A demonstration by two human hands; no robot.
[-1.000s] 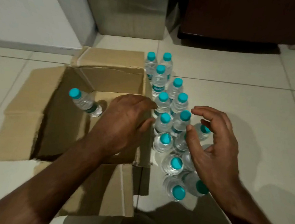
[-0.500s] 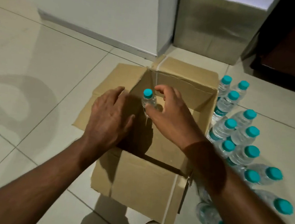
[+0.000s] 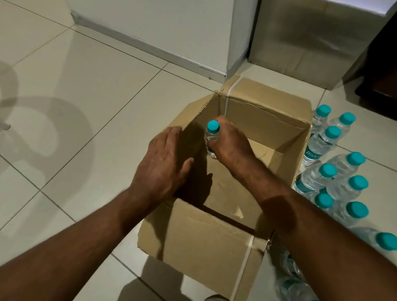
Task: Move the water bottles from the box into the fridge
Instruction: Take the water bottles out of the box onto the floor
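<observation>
One box (image 3: 209,243). One bottle (image 3: 211,137) in it, gripped. Floor bottles (image 3: 319,176) beside box: at least eleven, some hidden by arm. Two hands.

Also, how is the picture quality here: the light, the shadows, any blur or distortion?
Head view: dim, warm light; large curved shadows on the floor at left; box interior dark under the left hand; bottles at lower right blurred; wide-angle bending at the edges.

Left hand (image 3: 165,164) flat, fingers straight, pressing the box flap (image 3: 182,134); right hand (image 3: 229,143) curled round a bottle (image 3: 211,137), forearms both reaching forward.
</observation>
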